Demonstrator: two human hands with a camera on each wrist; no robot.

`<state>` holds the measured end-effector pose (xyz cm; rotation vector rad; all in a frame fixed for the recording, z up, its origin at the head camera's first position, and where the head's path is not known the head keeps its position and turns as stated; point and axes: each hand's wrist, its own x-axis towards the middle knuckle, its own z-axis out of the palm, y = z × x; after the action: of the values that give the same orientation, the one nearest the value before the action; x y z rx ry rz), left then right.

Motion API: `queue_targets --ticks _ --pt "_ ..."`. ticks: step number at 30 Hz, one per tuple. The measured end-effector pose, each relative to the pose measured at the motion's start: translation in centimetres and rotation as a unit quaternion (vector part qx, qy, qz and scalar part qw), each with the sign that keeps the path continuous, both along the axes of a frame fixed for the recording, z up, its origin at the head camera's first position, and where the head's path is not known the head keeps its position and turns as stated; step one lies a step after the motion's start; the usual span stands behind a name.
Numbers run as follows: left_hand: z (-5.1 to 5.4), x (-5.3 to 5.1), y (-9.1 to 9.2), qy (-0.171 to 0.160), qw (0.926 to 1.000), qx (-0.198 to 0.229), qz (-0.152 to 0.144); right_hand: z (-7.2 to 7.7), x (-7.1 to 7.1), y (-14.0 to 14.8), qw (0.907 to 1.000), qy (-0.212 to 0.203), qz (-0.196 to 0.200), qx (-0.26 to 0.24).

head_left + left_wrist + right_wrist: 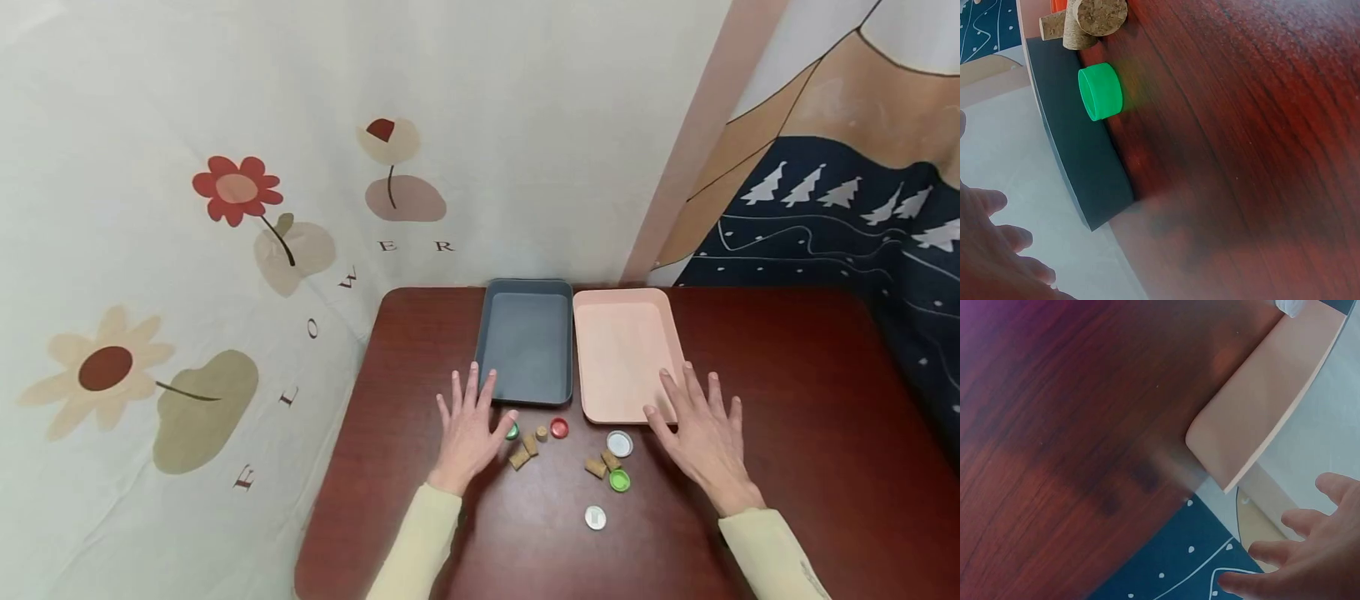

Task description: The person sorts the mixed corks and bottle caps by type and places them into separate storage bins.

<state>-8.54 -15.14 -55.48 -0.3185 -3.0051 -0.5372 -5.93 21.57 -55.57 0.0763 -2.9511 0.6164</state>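
My left hand [470, 432] hovers with fingers spread by the near left corner of a dark grey tray [528, 346]. Under its thumb a green bottle cap [1102, 92] shows. My right hand [705, 437], fingers spread too, is over the near right corner of a pink tray [626, 358]. Neither holds anything. Between the hands lie several corks [531, 444], a red cap [558, 427], a white cap [619, 443], a light green cap [619, 480] and a pale round lid [595, 517].
Both trays stand side by side at the back of the dark red wooden table [525, 550]. Behind it hangs a pale curtain [525, 125] with printed flowers. A dark blue cloth [825, 225] with white trees hangs at the right.
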Motion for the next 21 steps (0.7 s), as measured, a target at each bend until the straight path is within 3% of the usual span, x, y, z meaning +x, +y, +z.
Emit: queue_targets --ticks 21 --pt "0.1 0.7 0.6 -0.014 0.9995 0.025 -0.014 0.1 1.9 -0.5 0.9998 -0.012 0.017 0.004"
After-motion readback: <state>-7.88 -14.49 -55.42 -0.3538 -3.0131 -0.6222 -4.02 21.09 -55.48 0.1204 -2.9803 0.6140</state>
